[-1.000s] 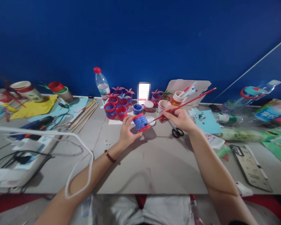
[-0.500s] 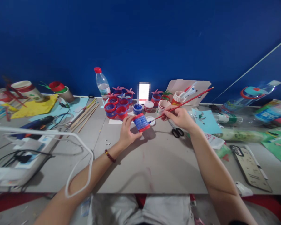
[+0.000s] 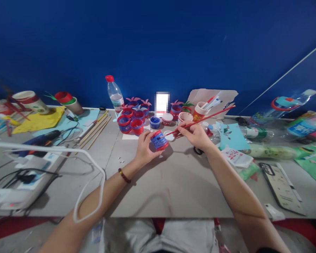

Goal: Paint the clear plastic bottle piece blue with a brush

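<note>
My left hand (image 3: 144, 149) is closed round a small blue cup with red rims (image 3: 159, 140), which it holds tilted above the table. A long red paintbrush (image 3: 208, 118) is pinched in my right hand (image 3: 191, 134), and its tip is at the cup's blue side. Behind the cup stand an open jar of blue paint (image 3: 155, 122) and a jar with a whitish top (image 3: 167, 119). A white lid (image 3: 169, 136) lies partly behind the brush. Several red and blue painted cups (image 3: 124, 124) stand to the left of the jars.
A bottle with a red cap (image 3: 115, 94) stands at the back. Black scissors (image 3: 198, 150) lie partly under my right hand. At left are wooden sticks (image 3: 91, 135), a power strip (image 3: 39, 179) and a white cable (image 3: 96, 167); at right, a phone (image 3: 281, 189).
My right hand has moved left and slightly down with the brush, whose tip now reaches further over the cup. The cup in my left hand has turned slightly. The scissors are now more covered.
</note>
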A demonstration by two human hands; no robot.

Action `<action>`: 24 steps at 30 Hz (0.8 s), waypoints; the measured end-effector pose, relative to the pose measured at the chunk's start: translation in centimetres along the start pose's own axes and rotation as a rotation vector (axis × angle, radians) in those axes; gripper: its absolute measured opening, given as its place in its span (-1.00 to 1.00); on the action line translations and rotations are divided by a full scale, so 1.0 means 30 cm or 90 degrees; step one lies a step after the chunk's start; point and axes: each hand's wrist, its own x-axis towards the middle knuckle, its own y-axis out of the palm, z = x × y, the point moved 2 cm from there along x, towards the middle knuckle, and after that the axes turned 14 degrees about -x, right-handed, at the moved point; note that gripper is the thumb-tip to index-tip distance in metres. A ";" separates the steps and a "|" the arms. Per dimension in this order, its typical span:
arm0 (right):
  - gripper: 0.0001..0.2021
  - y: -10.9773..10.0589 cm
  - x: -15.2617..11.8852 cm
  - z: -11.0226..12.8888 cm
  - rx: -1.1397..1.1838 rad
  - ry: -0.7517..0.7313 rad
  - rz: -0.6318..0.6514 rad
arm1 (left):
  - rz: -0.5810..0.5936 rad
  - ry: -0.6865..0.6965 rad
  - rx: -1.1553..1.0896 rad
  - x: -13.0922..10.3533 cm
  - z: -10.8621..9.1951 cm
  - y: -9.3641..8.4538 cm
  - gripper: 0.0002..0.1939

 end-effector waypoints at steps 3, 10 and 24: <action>-0.66 0.022 -0.002 0.014 -0.060 -0.023 -0.007 | 0.013 -0.003 0.003 0.000 -0.001 0.002 -0.15; -0.69 0.033 -0.005 0.056 -0.151 -0.057 -0.030 | 0.009 0.017 -0.007 -0.004 0.001 0.007 -0.18; -0.43 -0.058 0.040 -0.034 -0.013 0.078 -0.059 | -0.005 0.066 -0.036 0.010 -0.005 0.001 -0.19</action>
